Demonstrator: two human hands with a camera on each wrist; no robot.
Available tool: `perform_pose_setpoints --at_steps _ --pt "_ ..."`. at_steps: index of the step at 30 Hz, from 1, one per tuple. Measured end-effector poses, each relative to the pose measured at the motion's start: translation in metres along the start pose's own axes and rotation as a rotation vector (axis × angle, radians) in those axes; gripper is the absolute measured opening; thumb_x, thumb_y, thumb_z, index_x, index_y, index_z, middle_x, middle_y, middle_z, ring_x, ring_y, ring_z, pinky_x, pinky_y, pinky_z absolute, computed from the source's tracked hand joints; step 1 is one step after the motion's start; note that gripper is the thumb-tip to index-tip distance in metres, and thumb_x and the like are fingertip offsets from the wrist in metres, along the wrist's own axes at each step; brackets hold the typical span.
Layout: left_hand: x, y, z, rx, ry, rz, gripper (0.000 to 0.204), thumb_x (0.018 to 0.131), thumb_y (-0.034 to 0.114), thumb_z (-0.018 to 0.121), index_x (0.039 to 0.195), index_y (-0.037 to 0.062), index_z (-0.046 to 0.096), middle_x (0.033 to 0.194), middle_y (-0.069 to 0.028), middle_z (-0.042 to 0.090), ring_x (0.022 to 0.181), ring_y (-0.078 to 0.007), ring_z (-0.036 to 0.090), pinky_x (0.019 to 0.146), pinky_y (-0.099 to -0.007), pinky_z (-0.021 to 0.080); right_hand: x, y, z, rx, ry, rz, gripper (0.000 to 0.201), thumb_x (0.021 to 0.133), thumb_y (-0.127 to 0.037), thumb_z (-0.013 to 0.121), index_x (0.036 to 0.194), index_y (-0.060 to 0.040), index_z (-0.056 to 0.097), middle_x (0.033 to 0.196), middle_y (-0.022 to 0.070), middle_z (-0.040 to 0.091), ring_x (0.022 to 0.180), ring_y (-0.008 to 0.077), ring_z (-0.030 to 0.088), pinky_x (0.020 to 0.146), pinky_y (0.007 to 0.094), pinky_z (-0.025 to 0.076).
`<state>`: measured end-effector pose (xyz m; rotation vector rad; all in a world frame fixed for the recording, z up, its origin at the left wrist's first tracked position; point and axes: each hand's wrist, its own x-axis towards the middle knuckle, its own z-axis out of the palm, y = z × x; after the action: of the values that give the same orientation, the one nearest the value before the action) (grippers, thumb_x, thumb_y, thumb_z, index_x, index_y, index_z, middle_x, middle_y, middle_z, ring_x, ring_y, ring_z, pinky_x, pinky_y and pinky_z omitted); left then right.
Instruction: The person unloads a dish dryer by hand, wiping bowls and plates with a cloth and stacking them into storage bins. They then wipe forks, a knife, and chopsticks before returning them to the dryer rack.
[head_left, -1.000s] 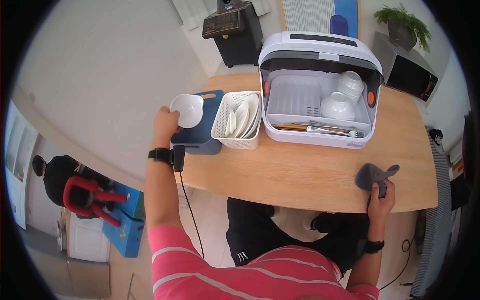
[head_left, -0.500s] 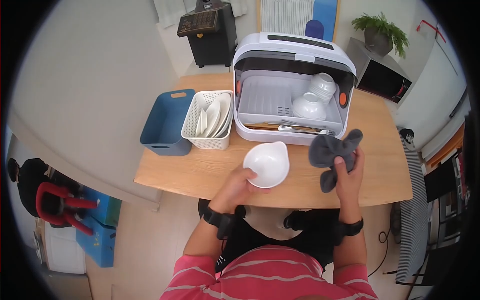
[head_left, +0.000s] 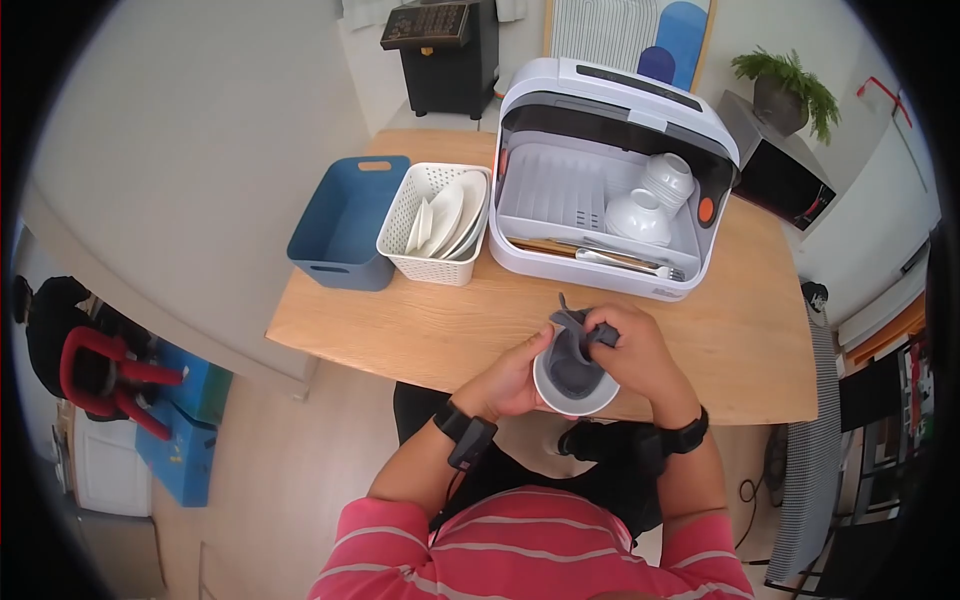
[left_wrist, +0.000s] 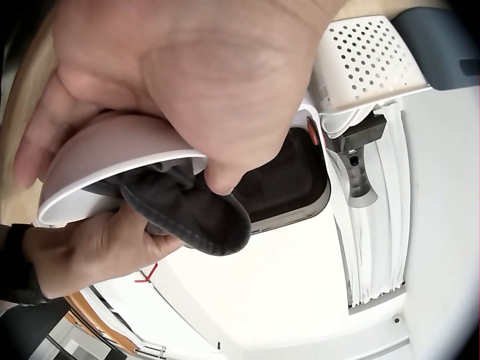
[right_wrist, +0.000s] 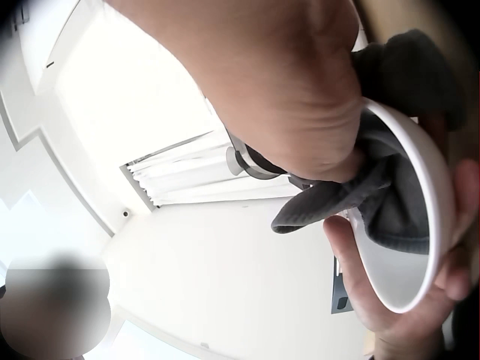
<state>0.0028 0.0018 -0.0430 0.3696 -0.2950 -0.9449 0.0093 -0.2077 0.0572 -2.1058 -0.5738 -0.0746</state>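
Observation:
Close to the table's front edge, my left hand (head_left: 513, 378) holds a white bowl (head_left: 590, 405), thumb at the rim and fingers under its side. The bowl is tilted, its mouth toward me. My right hand (head_left: 640, 355) grips a dark grey cloth (head_left: 572, 368) and presses part of it inside the bowl. In the left wrist view a fold of the cloth (left_wrist: 187, 210) hangs out over the rim. From the right wrist the cloth (right_wrist: 394, 199) lines the inner wall of the bowl (right_wrist: 397, 289), with the left fingers wrapped behind it.
Behind the hands stands an open white dish cabinet (head_left: 590, 272) with white bowls (head_left: 640, 215) and cutlery (head_left: 625, 262). To its left are a white perforated basket (head_left: 430, 270) of white dishes and a blue bin (head_left: 345, 275). A microwave (head_left: 790, 180) stands at the back right.
The left hand brought the bowl from over the blue bin to the table's front. The right hand lifted the cloth off the table, moved left and put it into the bowl.

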Motion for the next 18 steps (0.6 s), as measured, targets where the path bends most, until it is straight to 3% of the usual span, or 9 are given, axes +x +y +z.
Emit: perform_pose_setpoints --at_steps 2,6,8,11,14,18 --pt "0.002 -0.004 0.009 0.013 0.225 0.100 0.065 0.107 0.056 0.043 0.153 0.0096 0.038 0.146 -0.0122 0.056 0.132 -0.0296 0.059 0.103 -0.0529 0.055 0.003 -0.003 0.002 -0.103 -0.003 -0.026 0.027 0.075 0.005 0.069 0.099 -0.0046 0.066 0.102 0.0143 0.066 0.096 0.0363 0.065 0.084 0.0390 0.052" --pt "-0.001 -0.009 0.009 0.018 0.239 0.209 0.061 0.108 0.050 0.047 0.153 0.0096 0.038 0.148 -0.0100 0.054 0.136 -0.0262 0.055 0.114 -0.0482 0.046 0.000 0.011 0.019 -0.126 0.089 0.022 0.026 0.075 0.004 0.069 0.100 -0.0044 0.065 0.104 0.0147 0.066 0.098 0.0380 0.064 0.085 0.0403 0.052" --pt "-0.001 -0.013 0.009 0.017 0.153 0.371 0.061 0.107 0.042 0.054 0.155 0.0096 0.036 0.152 -0.0086 0.049 0.140 -0.0244 0.050 0.118 -0.0467 0.041 -0.009 0.027 0.029 -0.072 0.220 0.066 0.024 0.077 0.003 0.070 0.099 -0.0034 0.064 0.106 0.0141 0.066 0.098 0.0354 0.066 0.086 0.0398 0.053" --pt "-0.004 -0.015 0.017 0.122 0.184 0.466 0.066 0.105 0.038 0.059 0.157 0.0098 0.031 0.154 -0.0082 0.045 0.143 -0.0229 0.045 0.119 -0.0456 0.037 -0.029 0.035 0.049 0.029 0.318 0.123 0.022 0.080 0.001 0.072 0.101 -0.0020 0.065 0.104 0.0144 0.068 0.095 0.0301 0.068 0.084 0.0375 0.054" --pt "-0.004 -0.015 0.018 0.163 0.207 0.466 0.082 0.099 0.044 0.066 0.160 0.0095 0.024 0.158 -0.0106 0.040 0.145 -0.0247 0.043 0.119 -0.0470 0.037 -0.042 0.025 0.028 -0.042 0.162 0.231 0.026 0.082 0.000 0.073 0.107 -0.0013 0.066 0.103 0.0148 0.070 0.091 0.0249 0.070 0.082 0.0341 0.055" --pt "0.001 -0.014 0.018 0.165 0.234 0.467 0.085 0.097 0.046 0.070 0.160 0.0107 0.025 0.156 -0.0100 0.042 0.145 -0.0242 0.043 0.119 -0.0472 0.037 -0.039 0.019 0.018 -0.041 0.240 0.287 0.031 0.083 -0.001 0.074 0.113 -0.0013 0.066 0.103 0.0144 0.071 0.090 0.0219 0.070 0.080 0.0327 0.055"
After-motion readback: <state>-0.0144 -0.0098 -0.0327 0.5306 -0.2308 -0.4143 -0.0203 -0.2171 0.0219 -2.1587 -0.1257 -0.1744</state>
